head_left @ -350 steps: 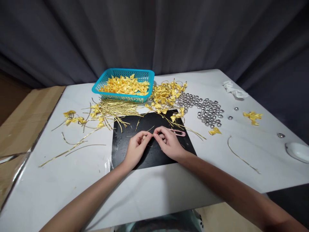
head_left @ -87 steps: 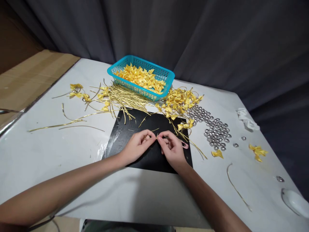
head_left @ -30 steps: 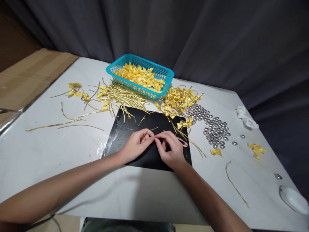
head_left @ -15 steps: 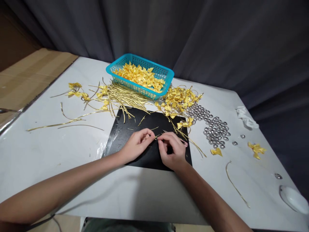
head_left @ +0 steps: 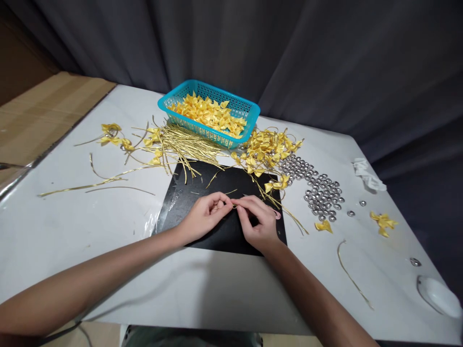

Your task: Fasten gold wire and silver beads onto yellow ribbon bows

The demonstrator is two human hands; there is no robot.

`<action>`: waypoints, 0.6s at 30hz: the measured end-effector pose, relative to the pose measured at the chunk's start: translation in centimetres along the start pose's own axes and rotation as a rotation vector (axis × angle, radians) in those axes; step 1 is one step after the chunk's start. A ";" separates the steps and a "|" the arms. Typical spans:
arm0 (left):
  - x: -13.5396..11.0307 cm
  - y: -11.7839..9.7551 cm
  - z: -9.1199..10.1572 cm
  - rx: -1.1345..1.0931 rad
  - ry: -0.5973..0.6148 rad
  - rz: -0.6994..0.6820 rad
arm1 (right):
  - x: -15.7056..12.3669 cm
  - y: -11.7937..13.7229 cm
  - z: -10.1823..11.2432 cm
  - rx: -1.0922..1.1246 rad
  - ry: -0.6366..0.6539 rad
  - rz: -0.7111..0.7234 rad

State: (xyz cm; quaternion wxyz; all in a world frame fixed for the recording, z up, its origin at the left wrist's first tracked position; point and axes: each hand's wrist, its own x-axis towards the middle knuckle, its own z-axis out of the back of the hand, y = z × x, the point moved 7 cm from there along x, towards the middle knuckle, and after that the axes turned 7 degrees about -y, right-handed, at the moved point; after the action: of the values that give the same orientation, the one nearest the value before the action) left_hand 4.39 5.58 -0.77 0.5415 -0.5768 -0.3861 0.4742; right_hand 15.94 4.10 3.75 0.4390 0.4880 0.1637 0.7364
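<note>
Over the black mat point(head_left: 217, 236), my left hand point(head_left: 208, 214) and my right hand point(head_left: 258, 221) meet fingertip to fingertip. Both pinch a thin gold cord point(head_left: 234, 206), which shows as a small loop between them; the fingers hide most of it. Under and beside my right hand lies a tool with a pink handle point(head_left: 277, 212), partly covered. Loose gold cords point(head_left: 191, 144) are heaped behind the mat. A pile of yellow ribbon bows point(head_left: 269, 147) lies beyond my right hand, with one bow point(head_left: 277, 184) at the mat's edge.
A teal basket point(head_left: 202, 129) of yellow bows stands at the back. Silver beads point(head_left: 323, 197) spread on the right, with a crumpled white tissue point(head_left: 369, 176) and a white rounded object point(head_left: 439, 296) farther out. Cardboard point(head_left: 43, 108) is at the left; a dark curtain point(head_left: 307, 62) hangs behind.
My right fingertips have moved slightly left and now touch my left fingertips, with the cord's loop between them. My left hand stays nearly in place.
</note>
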 end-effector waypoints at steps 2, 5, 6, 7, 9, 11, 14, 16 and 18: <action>0.0 -0.1 0.0 0.008 0.006 -0.015 | 0.0 -0.2 0.0 0.012 0.007 -0.036; 0.0 -0.2 0.0 0.023 0.012 -0.035 | -0.1 -0.5 0.3 0.026 -0.023 -0.094; 0.0 -0.2 0.0 0.024 0.011 -0.038 | -0.2 -0.6 0.3 0.032 -0.031 -0.104; 0.0 -0.2 0.1 0.027 0.009 -0.039 | -0.3 -0.7 0.3 0.039 -0.033 -0.109; 0.1 -0.1 0.1 0.034 0.003 -0.036 | -0.3 -0.8 0.2 0.046 -0.021 -0.116; 0.0 0.1 0.2 0.041 0.000 -0.033 | -0.4 -0.8 0.0 0.038 0.002 -0.117; 0.0 0.2 0.2 0.050 0.004 -0.035 | -0.3 -0.7 -0.3 0.017 0.028 -0.091; 0.0 0.2 0.1 0.060 0.006 -0.038 | -0.2 -0.6 -0.4 0.010 0.033 -0.078; 0.0 0.1 0.1 0.072 0.008 -0.035 | -0.2 -0.7 -0.4 0.009 0.035 -0.087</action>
State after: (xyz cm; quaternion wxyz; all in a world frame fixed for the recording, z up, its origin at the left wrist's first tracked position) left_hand 4.28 5.59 -0.90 0.5720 -0.5520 -0.3765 0.4758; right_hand 15.95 4.38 2.99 0.4656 0.4697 0.1959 0.7240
